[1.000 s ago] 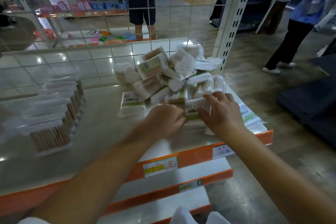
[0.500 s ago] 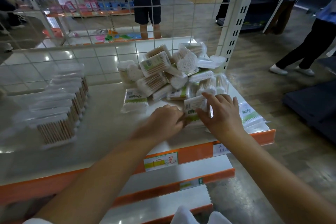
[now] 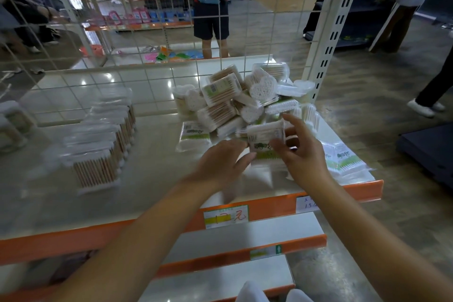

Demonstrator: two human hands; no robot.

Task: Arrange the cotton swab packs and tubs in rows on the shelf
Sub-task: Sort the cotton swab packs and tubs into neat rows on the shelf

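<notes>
- right hand is pinching a swab pack between thumb and fingers, holding it just above the shelf front, near the pile
- left hand is touching the pack's left edge, fingers loosely curled, gripping nothing
- finished row is standing at left

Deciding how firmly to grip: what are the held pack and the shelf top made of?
Pack: apparently thin clear plastic film, glossy, swabs visible through it, green print. Shelf: looks like painted metal, smooth and glossy, reflecting lights; orange front edge.
</notes>
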